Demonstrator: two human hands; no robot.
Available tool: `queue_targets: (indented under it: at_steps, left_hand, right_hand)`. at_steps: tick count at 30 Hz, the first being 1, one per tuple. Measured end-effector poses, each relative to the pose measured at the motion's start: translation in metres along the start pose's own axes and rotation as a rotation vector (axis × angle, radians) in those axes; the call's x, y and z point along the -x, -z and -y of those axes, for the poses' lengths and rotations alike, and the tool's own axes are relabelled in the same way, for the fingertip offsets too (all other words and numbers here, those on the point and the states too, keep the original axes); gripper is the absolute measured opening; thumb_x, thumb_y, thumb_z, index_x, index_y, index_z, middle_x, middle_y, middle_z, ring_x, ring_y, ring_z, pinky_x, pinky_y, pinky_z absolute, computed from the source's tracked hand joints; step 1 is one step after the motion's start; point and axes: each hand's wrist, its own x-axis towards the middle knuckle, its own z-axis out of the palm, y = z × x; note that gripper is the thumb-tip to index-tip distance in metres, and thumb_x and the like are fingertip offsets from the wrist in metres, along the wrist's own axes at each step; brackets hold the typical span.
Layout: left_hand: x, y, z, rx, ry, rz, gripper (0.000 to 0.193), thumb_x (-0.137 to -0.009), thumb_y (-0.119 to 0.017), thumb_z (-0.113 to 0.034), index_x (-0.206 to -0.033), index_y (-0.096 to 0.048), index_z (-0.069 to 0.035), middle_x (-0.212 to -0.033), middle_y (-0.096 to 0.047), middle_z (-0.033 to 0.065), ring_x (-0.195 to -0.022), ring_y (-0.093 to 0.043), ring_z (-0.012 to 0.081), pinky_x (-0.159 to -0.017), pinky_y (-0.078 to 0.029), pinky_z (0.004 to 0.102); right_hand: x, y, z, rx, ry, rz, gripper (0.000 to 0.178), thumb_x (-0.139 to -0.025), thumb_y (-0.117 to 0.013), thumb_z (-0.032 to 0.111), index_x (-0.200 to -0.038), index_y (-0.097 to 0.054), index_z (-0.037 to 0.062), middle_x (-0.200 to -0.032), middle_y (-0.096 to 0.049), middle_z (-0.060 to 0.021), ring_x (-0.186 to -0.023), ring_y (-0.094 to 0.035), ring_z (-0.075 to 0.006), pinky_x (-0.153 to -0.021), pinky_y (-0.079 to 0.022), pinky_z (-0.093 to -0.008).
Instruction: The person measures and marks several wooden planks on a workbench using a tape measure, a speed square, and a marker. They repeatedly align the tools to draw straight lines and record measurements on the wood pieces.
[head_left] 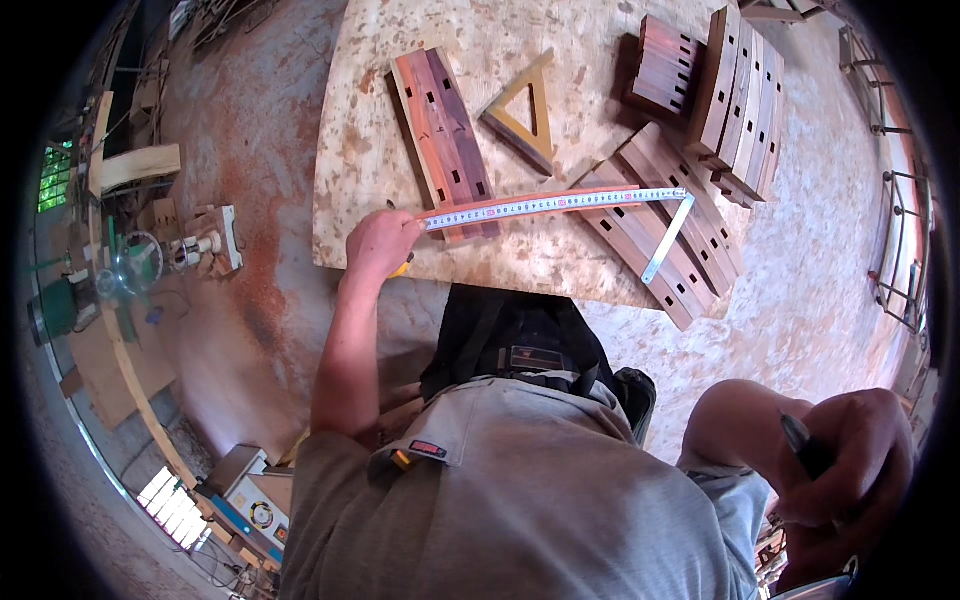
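My left hand (pixel 385 243) is closed on a tape measure at the near left of the work board, with a bit of its yellow case (pixel 403 267) showing below the fingers. The drawn-out white blade (pixel 520 208) runs right, over the near end of a reddish slotted board (pixel 445 130) and across brown slotted boards (pixel 665 215). By the blade's far end lies a narrow silvery metal strip (pixel 666 240), slanting toward me. My right hand (pixel 850 455), raised at the lower right, grips a dark pointed marking tool (pixel 797 435); whether pencil or pen I cannot tell.
A triangular yellow-brown set square (pixel 530 110) lies beyond the blade. Slotted wooden pieces (pixel 745 95) are stacked at the far right of the pale plywood top (pixel 350 180). Machinery with a handwheel (pixel 138 265) stands at left, and a metal rack (pixel 895 250) at right.
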Motion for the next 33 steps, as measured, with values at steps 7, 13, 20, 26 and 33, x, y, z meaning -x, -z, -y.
queue_targets:
  at_steps: [7,13,20,26,33]
  left_hand:
    - [-0.001,0.004,-0.01,0.043,0.035,0.041,0.034,-0.089,-0.058,-0.04,-0.092,-0.075,-0.011,-0.09,-0.07,0.0149,-0.089,-0.066,0.0358,-0.077,-0.051,0.0475]
    - [-0.002,0.006,-0.011,0.011,0.037,0.077,0.033,-0.09,-0.057,-0.04,-0.092,-0.075,-0.012,-0.092,-0.071,0.0142,-0.091,-0.067,0.035,-0.079,-0.051,0.0465]
    - [-0.002,0.006,-0.009,0.005,0.047,0.071,0.033,-0.09,-0.057,-0.04,-0.09,-0.074,-0.011,-0.092,-0.07,0.0146,-0.091,-0.066,0.0364,-0.079,-0.051,0.0477]
    - [-0.001,0.005,-0.008,0.001,0.027,0.041,0.033,-0.09,-0.057,-0.04,-0.089,-0.074,-0.011,-0.092,-0.07,0.015,-0.091,-0.066,0.0367,-0.078,-0.051,0.048]
    - [-0.002,0.002,-0.006,0.017,0.01,0.025,0.033,-0.089,-0.058,-0.039,-0.089,-0.074,-0.011,-0.091,-0.07,0.0152,-0.09,-0.066,0.0366,-0.078,-0.05,0.0482]
  right_hand:
    - [-0.015,-0.004,-0.011,0.133,0.133,-0.004,0.026,-0.088,-0.062,0.01,-0.062,-0.06,0.0054,-0.047,-0.05,-0.0016,-0.037,-0.048,-0.0091,-0.035,-0.041,-0.0226]
    - [-0.022,-0.006,-0.017,0.153,0.2,0.0,0.025,-0.089,-0.057,0.019,-0.067,-0.061,0.006,-0.048,-0.049,-0.0018,-0.038,-0.047,-0.0104,-0.037,-0.042,-0.0243]
    - [-0.027,-0.007,-0.027,0.197,0.237,-0.007,0.03,-0.09,-0.051,0.03,-0.073,-0.062,0.0067,-0.05,-0.048,-0.002,-0.04,-0.047,-0.0119,-0.039,-0.042,-0.0262]
    - [-0.031,-0.01,-0.039,0.248,0.282,-0.002,0.038,-0.091,-0.046,0.04,-0.079,-0.063,0.0072,-0.051,-0.048,-0.0022,-0.042,-0.047,-0.0131,-0.04,-0.042,-0.0279]
    - [-0.039,-0.012,-0.059,0.324,0.297,-0.002,0.049,-0.092,-0.04,0.051,-0.085,-0.063,0.0079,-0.053,-0.047,-0.0024,-0.044,-0.046,-0.0147,-0.042,-0.043,-0.0298]
